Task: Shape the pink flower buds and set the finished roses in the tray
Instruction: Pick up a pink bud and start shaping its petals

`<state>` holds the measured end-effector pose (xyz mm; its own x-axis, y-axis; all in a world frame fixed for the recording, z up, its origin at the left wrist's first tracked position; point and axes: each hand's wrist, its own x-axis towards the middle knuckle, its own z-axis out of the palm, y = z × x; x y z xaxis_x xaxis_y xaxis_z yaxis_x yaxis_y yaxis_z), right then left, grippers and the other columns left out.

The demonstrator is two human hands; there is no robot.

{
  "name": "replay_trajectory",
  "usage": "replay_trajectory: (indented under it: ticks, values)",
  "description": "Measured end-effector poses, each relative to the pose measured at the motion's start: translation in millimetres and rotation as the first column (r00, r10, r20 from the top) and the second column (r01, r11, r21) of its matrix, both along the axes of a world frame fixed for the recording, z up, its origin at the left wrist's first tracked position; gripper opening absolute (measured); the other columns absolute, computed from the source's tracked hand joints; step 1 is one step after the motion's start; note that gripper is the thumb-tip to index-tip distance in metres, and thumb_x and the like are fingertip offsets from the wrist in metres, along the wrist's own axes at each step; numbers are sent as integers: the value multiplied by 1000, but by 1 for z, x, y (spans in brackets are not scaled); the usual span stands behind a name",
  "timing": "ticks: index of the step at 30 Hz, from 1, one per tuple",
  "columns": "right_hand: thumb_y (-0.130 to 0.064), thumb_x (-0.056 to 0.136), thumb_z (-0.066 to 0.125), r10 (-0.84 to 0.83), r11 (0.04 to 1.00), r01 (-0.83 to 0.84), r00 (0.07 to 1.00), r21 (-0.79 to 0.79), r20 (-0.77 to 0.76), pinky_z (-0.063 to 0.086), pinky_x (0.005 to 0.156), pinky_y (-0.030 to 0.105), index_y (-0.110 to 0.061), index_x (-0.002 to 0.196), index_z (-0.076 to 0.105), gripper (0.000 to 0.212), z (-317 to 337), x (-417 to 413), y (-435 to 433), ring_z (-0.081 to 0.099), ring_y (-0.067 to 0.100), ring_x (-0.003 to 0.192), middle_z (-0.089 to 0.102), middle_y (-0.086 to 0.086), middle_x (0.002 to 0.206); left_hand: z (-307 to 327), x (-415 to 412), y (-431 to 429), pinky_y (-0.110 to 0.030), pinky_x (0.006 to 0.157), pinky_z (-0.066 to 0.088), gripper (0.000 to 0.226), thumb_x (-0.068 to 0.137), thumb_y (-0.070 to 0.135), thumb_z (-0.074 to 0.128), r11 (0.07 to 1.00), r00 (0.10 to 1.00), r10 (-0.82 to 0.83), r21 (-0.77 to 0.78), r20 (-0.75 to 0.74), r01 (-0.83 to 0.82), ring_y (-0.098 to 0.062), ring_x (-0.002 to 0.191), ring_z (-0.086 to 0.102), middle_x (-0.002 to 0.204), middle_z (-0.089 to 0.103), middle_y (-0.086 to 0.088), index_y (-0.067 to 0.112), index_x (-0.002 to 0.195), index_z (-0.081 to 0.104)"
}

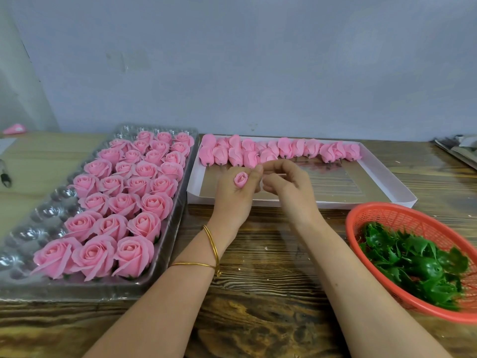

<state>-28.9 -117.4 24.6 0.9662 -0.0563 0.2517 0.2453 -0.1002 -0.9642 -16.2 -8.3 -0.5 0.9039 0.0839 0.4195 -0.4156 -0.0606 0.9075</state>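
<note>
Orange basket [349, 229] of green calyxes [413, 259] sat nearest, to the right of the pink bud [240, 179] and closer to the camera. Bud stood upright, opening up, base sunk among the curled fingers of the left hand [232, 200], which gripped it. Right hand [286, 184] was just right of the bud, fingers curled, tips near the left forefinger; could not tell whether it pinched a petal. Judged best placed to peel petals outward. Left of the bud: clear tray [46, 213], finished roses [124, 192]. Beyond the bud: white box [335, 204], unshaped buds [278, 148].
</note>
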Motion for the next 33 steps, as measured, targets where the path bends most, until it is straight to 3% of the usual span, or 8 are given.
replay_trajectory:
  ticks: [3, 7, 12, 16, 22, 25, 29, 33]
  values:
    - [-10, 90, 66, 22, 999, -22, 1000, 29, 2, 55, 74, 27, -6, 93, 66, 5, 0, -1, 3, 64, 12, 81, 68, 8, 87, -1, 0, -2, -45, 69, 53, 29, 98, 17, 52, 998, 999, -33, 60, -7, 33, -34, 78, 63, 78, 67, -21, -1, 84, 69]
    - [-12, 86, 72, 24, 999, -23, 1000, -49, 3, 53, 78, 37, -8, 90, 67, 7, 0, -3, 6, 63, 17, 83, 68, 10, 83, -3, -2, -5, -18, 67, 54, 18, 97, 21, 55, 996, 995, -85, 22, -59, 86, -16, 83, 68, 86, 72, -8, 14, 97, 72]
    - [-9, 84, 73, 10, 998, -12, 999, -61, -36, 56, 79, 44, -2, 100, 66, 19, 0, -2, 5, 66, 34, 93, 69, 23, 93, -7, 0, -6, -14, 62, 47, 23, 96, 19, 57, 994, 995, -87, 62, -53, 90, -4, 73, 66, 76, 70, 5, 6, 84, 72]
    - [-7, 82, 75, 21, 997, -25, 998, -70, -58, 57, 71, 37, -4, 100, 66, 21, 1, -3, 5, 63, 22, 82, 68, 20, 90, -9, 1, -5, -19, 60, 43, 29, 96, 22, 57, 990, 996, -84, 112, -42, 88, -10, 67, 61, 69, 66, -6, 7, 72, 67]
    - [-7, 81, 76, 21, 991, -26, 999, -129, -44, 56, 61, 25, -12, 94, 65, 17, 2, -3, 4, 60, 14, 76, 66, 7, 82, -6, -2, -7, -15, 59, 45, 31, 96, 22, 58, 993, 997, -62, 100, -51, 67, -2, 64, 60, 62, 62, 12, 27, 65, 62]
    - [-11, 81, 75, -10, 978, 2, 999, -206, -39, 56, 70, 36, -13, 91, 66, 14, 4, -3, 4, 61, 14, 75, 67, 4, 80, -4, -2, -8, -19, 64, 48, 28, 95, 20, 59, 995, 996, -69, 73, -55, 73, -6, 71, 63, 69, 66, 9, 21, 67, 64]
    - [-24, 84, 74, -49, 926, 59, 998, -373, 37, 50, 59, 17, -15, 87, 66, 12, 15, -9, 0, 59, 1, 62, 68, -2, 77, -5, 0, -6, -35, 61, 45, 31, 96, 23, 58, 996, 994, -78, 29, -78, 80, -21, 66, 57, 67, 63, -15, 3, 74, 67]
    - [-28, 87, 70, -95, 802, 151, 987, -578, 127, 44, 59, 15, -18, 85, 65, 11, 40, -22, -18, 61, 1, 69, 65, -10, 77, -1, -3, -4, -32, 56, 41, 43, 90, 38, 57, 998, 997, -22, 65, -70, 27, -13, 52, 46, 49, 48, 5, 19, 52, 52]
